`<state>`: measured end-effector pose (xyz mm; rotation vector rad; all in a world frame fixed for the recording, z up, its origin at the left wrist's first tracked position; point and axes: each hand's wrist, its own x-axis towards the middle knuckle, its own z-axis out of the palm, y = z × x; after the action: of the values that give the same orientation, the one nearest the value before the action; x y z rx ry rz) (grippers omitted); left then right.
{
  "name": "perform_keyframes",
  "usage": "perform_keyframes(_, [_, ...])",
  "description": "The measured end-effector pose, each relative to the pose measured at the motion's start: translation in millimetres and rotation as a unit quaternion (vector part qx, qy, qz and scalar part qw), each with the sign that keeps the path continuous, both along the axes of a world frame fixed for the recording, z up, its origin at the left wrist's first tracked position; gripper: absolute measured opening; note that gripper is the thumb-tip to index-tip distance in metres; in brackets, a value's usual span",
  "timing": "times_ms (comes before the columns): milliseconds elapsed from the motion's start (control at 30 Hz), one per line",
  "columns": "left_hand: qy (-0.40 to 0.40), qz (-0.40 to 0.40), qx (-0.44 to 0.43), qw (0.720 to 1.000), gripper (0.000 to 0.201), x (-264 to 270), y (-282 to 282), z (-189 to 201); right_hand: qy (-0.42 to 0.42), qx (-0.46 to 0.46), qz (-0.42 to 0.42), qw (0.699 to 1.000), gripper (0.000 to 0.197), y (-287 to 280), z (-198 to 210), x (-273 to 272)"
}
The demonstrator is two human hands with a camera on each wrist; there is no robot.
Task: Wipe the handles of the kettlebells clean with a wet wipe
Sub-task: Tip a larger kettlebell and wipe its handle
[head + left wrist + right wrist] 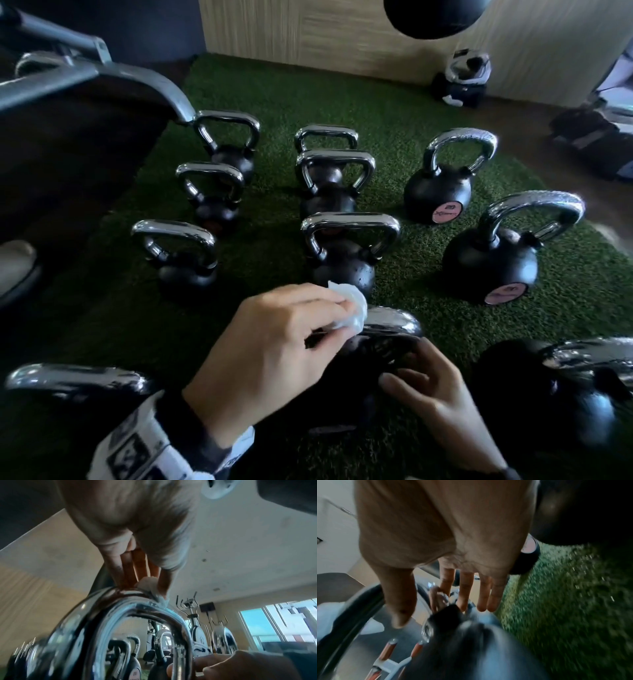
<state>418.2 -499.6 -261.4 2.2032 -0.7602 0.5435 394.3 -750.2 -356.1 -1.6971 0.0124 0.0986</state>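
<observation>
Closest to the person, the left hand [274, 346] pinches a crumpled white wet wipe [349, 310] between thumb and fingertips and presses it onto the top of the chrome handle [390, 320] of the nearest kettlebell [363, 373]. The left wrist view confirms it: the wipe sits bunched on the crown of the handle's arch. The right hand [431, 394] rests on the black body of that same bell, fingers loosely spread, holding nothing, seemingly steadying it.

The wipe is wadded small, so I'd guess it could skip the underside and the two legs of the arch, leaving them dirty. The chrome looks slick; a hard push might slide the left fingers off, or tip the bell on the soft green turf [445, 329] if the right hand eases off.

To either side stand two more bells, partly cut off by the frame. Beyond them rows of kettlebells [342, 253] stand upright on the turf, well apart, the far right pair [489, 263] carrying pink labels. Whether any has been wiped, I cannot tell.
</observation>
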Motion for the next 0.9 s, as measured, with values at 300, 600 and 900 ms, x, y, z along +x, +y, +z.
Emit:
perform_keyframes(300, [-0.037, 0.072, -0.050, 0.995, 0.019, -5, 27, -12, -0.032, -0.062, -0.114, 0.991, 0.037, 27, -17, 14])
perform_keyframes(600, [0.041, 0.094, -0.294, 0.950, 0.022, -17, 44, -78, -0.043, -0.077, -0.093, 0.992, 0.039, 18, -20, 18])
perform_keyframes(900, [0.113, 0.120, -0.392, 0.905, 0.046, -27, 33, -128, -0.058, -0.061, -0.075, 0.994, 0.041, 13, -24, 20])
